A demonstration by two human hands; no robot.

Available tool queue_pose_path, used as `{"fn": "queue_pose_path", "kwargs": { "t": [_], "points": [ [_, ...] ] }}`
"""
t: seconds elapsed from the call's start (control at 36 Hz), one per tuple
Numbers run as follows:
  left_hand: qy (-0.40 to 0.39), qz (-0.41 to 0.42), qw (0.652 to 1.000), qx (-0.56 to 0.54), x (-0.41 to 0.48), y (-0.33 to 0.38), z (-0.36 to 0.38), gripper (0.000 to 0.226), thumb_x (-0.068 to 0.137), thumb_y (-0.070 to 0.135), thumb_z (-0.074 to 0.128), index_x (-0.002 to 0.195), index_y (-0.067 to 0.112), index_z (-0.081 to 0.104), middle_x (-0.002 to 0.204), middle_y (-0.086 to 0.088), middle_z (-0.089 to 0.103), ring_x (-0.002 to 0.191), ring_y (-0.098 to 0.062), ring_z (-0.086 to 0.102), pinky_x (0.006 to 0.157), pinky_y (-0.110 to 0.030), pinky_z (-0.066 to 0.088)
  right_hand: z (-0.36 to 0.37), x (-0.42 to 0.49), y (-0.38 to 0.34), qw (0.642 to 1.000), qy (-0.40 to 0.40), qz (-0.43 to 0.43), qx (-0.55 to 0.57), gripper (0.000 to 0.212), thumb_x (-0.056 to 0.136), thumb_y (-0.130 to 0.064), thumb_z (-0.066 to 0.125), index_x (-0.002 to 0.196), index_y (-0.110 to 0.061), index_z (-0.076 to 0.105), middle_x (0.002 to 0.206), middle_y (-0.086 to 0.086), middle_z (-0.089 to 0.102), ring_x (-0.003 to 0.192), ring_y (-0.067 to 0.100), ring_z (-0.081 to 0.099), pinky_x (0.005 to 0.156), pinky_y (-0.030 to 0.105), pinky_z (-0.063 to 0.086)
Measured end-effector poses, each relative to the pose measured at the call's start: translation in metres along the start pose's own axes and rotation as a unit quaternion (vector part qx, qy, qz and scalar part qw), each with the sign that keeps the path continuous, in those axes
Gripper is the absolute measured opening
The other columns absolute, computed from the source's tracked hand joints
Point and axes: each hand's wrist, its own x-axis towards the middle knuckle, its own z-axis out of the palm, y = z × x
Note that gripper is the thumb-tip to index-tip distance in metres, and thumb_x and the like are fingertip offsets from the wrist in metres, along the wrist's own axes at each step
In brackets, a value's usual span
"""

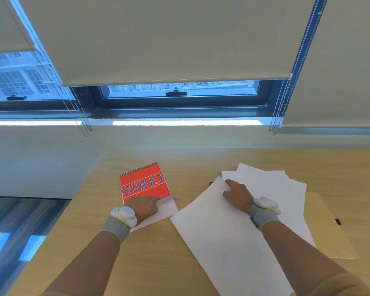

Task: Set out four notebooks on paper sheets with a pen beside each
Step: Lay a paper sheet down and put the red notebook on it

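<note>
A person works at a wooden bench (158, 263) under a window, early in setting out four notebooks. The left hand (144, 207) rests flat on the lower edge of a red STENO notebook (144, 182), which lies on a sheet of lined paper (166, 209); its grip is pressed down, not pinching. The right hand (237, 195) lies fingers-down on the top white sheet (222, 242) of a loose stack of paper (286, 189), apparently sliding it free (whether it pinches the edge cannot be told). No pen is clearly visible. One place looks partly laid; the next move likely calls for separating a single sheet without dragging the others.
</note>
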Motion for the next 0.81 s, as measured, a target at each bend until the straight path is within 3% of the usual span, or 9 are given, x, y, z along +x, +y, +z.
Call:
{"fn": "queue_pose_path", "kwargs": {
  "t": [0.06, 0.17, 0.25, 0.39, 0.5, 0.58, 0.64, 0.69, 0.81],
  "points": [
    [0.041, -0.007, 0.999, -0.001, -0.001, -0.002, -0.006, 0.028, 0.098, 0.019, 0.028, 0.116, 0.009, 0.048, 0.111, -0.01, 0.063, 0.082, -0.027, 0.055, 0.068, -0.032, 0.042, 0.002, 0.001, -0.004, 1.0, -0.016, -0.01, 0.021, 0.026, 0.089, -0.012, 0.044, 0.113, -0.013, 0.054, 0.114, 0.01, 0.061, 0.098, 0.027, 0.058, 0.084, 0.031, 0.047],
    [0.08, -0.023, 0.996, -0.024, -0.004, -0.012, -0.027, 0.012, 0.095, 0.016, 0.032, 0.09, 0.017, 0.043, 0.09, -0.013, 0.062, 0.072, -0.027, 0.051, 0.067, -0.036, 0.042, 0.01, 0.001, -0.022, 0.996, -0.053, -0.045, 0.054, 0.014, 0.087, -0.007, 0.043, 0.086, -0.018, 0.051, 0.094, 0.006, 0.056, 0.084, 0.023, 0.054, 0.06, 0.021, 0.04],
    [0.096, -0.03, 0.992, -0.07, -0.005, -0.022, -0.047, 0.012, 0.094, 0.02, 0.034, 0.085, 0.018, 0.041, 0.095, -0.016, 0.064, 0.08, -0.034, 0.058, 0.067, -0.034, 0.037, 0.019, 0.003, -0.038, 0.992, -0.08, -0.066, 0.075, 0.013, 0.085, -0.005, 0.045, 0.089, -0.015, 0.051, 0.094, 0.005, 0.056, 0.086, 0.023, 0.054, 0.067, 0.024, 0.041],
    [0.162, -0.032, 0.985, -0.058, -0.009, -0.044, -0.073, 0.026, 0.097, 0.026, 0.034, 0.115, 0.013, 0.047, 0.11, -0.014, 0.064, 0.092, -0.038, 0.061, 0.079, -0.038, 0.045, 0.042, 0.012, -0.066, 0.985, -0.126, -0.099, 0.064, 0.026, 0.083, -0.002, 0.049, 0.104, -0.015, 0.053, 0.103, 0.011, 0.06, 0.088, 0.019, 0.053, 0.073, 0.024, 0.04],
    [0.184, -0.034, 0.98, -0.063, -0.014, -0.053, -0.089, 0.016, 0.096, 0.024, 0.033, 0.097, 0.014, 0.045, 0.101, -0.014, 0.064, 0.086, -0.037, 0.06, 0.076, -0.039, 0.043, 0.064, 0.019, -0.078, 0.985, -0.099, -0.087, 0.11, 0.048, 0.08, 0.001, 0.053, 0.126, -0.011, 0.05, 0.119, 0.014, 0.064, 0.109, 0.029, 0.06, 0.091, 0.038, 0.05],
    [0.187, -0.032, 0.98, -0.066, -0.017, -0.057, -0.093, 0.014, 0.096, 0.025, 0.032, 0.091, 0.017, 0.042, 0.096, -0.012, 0.063, 0.084, -0.035, 0.058, 0.071, -0.036, 0.037, 0.079, 0.02, -0.087, 0.985, -0.051, -0.104, 0.124, 0.059, 0.082, 0.0, 0.056, 0.137, -0.008, 0.036, 0.132, 0.016, 0.053, 0.121, 0.031, 0.05, 0.099, 0.034, 0.04],
    [0.191, -0.033, 0.979, -0.063, -0.018, -0.058, -0.093, 0.013, 0.096, 0.026, 0.032, 0.087, 0.018, 0.039, 0.092, -0.01, 0.062, 0.081, -0.034, 0.057, 0.068, -0.034, 0.034, 0.091, 0.018, -0.089, 0.988, 0.004, -0.132, 0.074, 0.067, 0.082, -0.007, 0.061, 0.141, -0.01, 0.029, 0.141, 0.014, 0.036, 0.127, 0.03, 0.041, 0.104, 0.033, 0.034],
    [0.193, -0.033, 0.978, -0.066, -0.019, -0.058, -0.092, 0.014, 0.096, 0.026, 0.032, 0.085, 0.019, 0.037, 0.085, -0.009, 0.057, 0.076, -0.033, 0.054, 0.067, -0.034, 0.033, 0.099, 0.011, -0.088, 0.984, 0.065, -0.164, -0.04, 0.064, 0.082, -0.018, 0.063, 0.139, -0.018, 0.033, 0.142, 0.008, 0.031, 0.126, 0.029, 0.038, 0.101, 0.036, 0.035],
    [0.197, -0.025, 0.977, -0.075, -0.019, -0.059, -0.088, 0.017, 0.096, 0.027, 0.032, 0.082, 0.018, 0.035, 0.077, -0.002, 0.048, 0.074, -0.034, 0.054, 0.066, -0.037, 0.038, 0.113, -0.002, -0.084, 0.953, 0.012, -0.249, -0.175, 0.046, 0.089, -0.038, 0.051, 0.132, -0.023, 0.042, 0.136, 0.002, 0.04, 0.125, 0.025, 0.039, 0.101, 0.038, 0.032]
  ]
}}
